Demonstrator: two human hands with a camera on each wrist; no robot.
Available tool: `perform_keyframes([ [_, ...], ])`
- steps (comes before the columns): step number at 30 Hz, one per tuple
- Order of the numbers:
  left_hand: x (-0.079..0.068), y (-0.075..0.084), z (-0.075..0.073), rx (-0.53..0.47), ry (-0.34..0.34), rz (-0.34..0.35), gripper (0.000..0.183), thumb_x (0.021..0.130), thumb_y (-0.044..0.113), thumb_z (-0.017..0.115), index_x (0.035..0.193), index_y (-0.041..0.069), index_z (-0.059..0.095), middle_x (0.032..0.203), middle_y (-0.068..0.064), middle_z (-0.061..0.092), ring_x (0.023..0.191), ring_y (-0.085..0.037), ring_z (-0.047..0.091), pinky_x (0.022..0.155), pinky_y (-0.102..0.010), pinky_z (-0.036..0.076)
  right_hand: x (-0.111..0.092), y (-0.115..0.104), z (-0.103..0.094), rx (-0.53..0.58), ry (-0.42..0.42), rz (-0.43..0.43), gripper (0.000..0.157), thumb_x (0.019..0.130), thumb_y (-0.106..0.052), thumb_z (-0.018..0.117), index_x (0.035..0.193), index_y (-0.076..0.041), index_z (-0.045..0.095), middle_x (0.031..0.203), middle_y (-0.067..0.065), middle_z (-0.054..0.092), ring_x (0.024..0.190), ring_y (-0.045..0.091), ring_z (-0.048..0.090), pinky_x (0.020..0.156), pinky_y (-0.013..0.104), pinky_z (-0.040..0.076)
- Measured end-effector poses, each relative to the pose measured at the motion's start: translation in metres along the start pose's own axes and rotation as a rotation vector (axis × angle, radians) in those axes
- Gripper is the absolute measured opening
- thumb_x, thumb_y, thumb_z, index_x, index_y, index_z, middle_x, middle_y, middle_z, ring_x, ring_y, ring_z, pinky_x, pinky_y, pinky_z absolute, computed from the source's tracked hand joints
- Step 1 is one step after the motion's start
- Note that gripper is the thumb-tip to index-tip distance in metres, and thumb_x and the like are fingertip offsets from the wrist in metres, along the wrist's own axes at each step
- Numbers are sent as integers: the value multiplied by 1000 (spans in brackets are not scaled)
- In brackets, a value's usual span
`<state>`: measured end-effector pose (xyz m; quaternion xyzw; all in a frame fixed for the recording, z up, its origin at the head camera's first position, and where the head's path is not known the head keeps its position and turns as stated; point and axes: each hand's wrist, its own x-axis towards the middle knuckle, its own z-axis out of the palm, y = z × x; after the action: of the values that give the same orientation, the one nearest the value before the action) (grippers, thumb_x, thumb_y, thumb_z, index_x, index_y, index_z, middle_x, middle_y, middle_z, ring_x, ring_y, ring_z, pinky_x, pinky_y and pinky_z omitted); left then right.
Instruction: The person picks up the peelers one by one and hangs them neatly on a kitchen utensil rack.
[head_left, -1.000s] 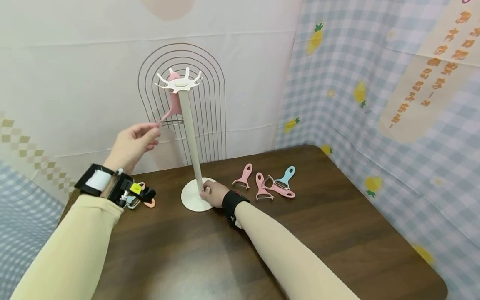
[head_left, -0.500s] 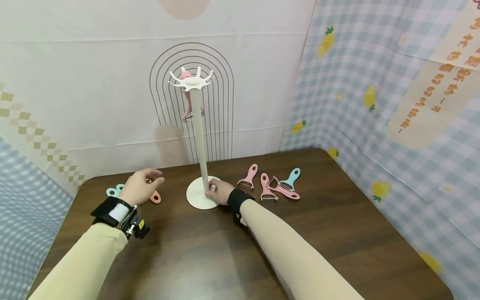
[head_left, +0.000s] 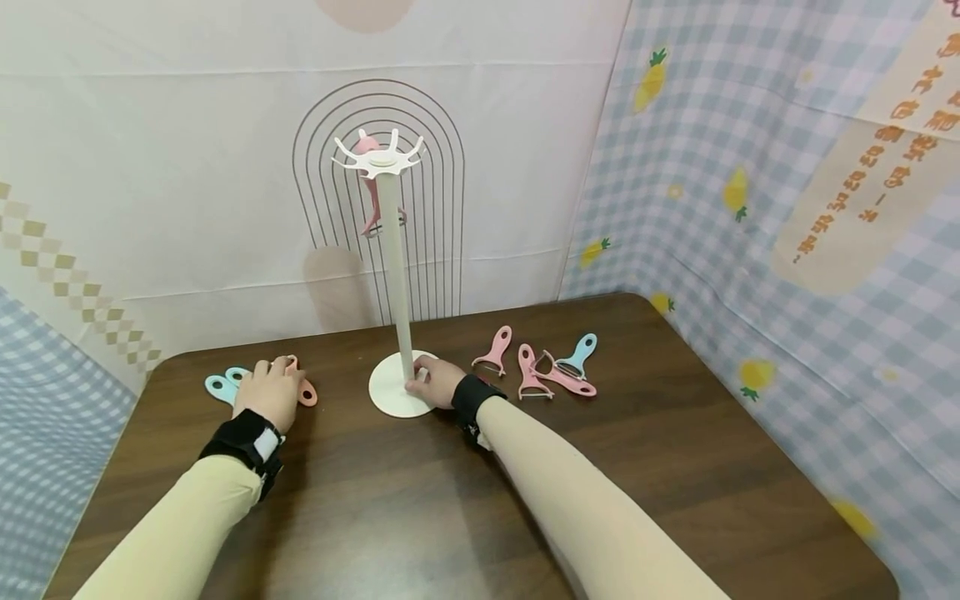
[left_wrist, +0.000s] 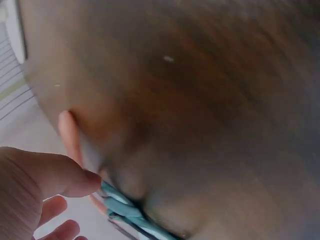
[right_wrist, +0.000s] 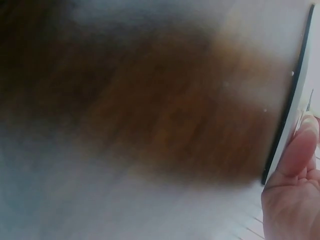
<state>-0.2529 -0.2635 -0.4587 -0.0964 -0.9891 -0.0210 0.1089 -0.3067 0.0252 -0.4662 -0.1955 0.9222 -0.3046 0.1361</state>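
My left hand (head_left: 268, 396) is over a small group of peelers at the table's left, partly covering them. Light blue handles (head_left: 220, 389) stick out on its left and an orange handle (head_left: 307, 393) on its right. In the left wrist view, the thumb (left_wrist: 75, 179) lies right at the orange handle (left_wrist: 70, 137) and teal parts (left_wrist: 120, 207), fingers apart. My right hand (head_left: 437, 383) holds the white hook stand (head_left: 393, 267) low, where pole meets round base. A pink peeler (head_left: 372, 196) hangs from a hook at the back, partly behind the pole.
Right of the stand lie several more peelers: a pink one (head_left: 498, 346) by itself, then a cluster of pink ones (head_left: 528, 367) and a light blue one (head_left: 583, 350). Printed cloth (head_left: 525, 167) screens the back and sides of the brown table (head_left: 637, 467).
My left hand has let go of the pink peeler, which now hangs on the stand, and has come down to the left peelers. My right hand has stayed at the base.
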Motion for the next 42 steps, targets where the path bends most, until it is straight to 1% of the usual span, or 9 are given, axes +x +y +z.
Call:
perform_keyframes([
  [4,-1,-1,2,16,-41,-26,27,93,-5,53,115,2,67,130,-26,51,112,-50,43,84,-58,38,-1,-2,-1,6,-7,10,34,96,-32,61,123,-12,56,78,2,55,70,15,51,63,26,40],
  [6,-1,-1,1,25,-61,-25,29,92,-5,54,117,2,66,128,-27,52,111,-50,43,84,-58,38,-1,-2,0,2,-11,15,36,96,-34,61,125,-13,55,78,2,56,70,15,51,64,27,40],
  [10,-2,2,-3,45,-84,-8,28,91,-5,57,117,1,66,117,-26,57,106,-49,46,83,-56,39,3,1,3,-11,-11,16,38,96,-36,61,126,-14,55,80,1,56,71,15,52,64,27,40],
  [12,-3,4,-5,52,-78,2,25,90,-5,58,113,2,68,111,-25,60,103,-48,49,82,-55,40,7,3,6,-18,-7,13,38,96,-37,61,127,-15,55,79,1,57,70,15,52,63,27,40],
  [16,-3,4,-5,62,-32,26,17,87,-7,60,98,2,70,97,-25,62,93,-46,52,75,-53,42,14,9,11,-26,-2,9,37,96,-38,61,126,-16,56,78,1,57,68,15,52,60,27,40],
  [20,-3,2,-2,66,-1,43,13,85,-7,62,89,2,70,92,-25,62,86,-45,53,71,-53,43,11,6,9,-18,0,13,37,95,-37,61,126,-16,56,78,2,57,69,16,53,61,28,41],
  [27,-5,7,-6,70,6,63,10,83,-4,65,89,2,69,91,-22,60,84,-42,53,69,-51,44,11,9,8,6,-10,12,36,96,-35,61,123,-13,56,76,2,56,67,15,52,61,28,42],
  [37,-1,5,6,73,5,109,12,88,-5,56,94,1,64,92,-20,58,91,-43,54,77,-54,43,8,8,7,-7,-18,31,38,96,-38,60,127,-17,55,80,2,58,70,15,53,61,27,41],
  [42,0,8,4,71,43,131,13,91,-4,52,100,-2,60,96,-21,62,91,-42,54,79,-54,42,2,4,3,0,-13,33,38,96,-38,60,126,-16,55,81,2,57,71,15,53,62,27,41],
])
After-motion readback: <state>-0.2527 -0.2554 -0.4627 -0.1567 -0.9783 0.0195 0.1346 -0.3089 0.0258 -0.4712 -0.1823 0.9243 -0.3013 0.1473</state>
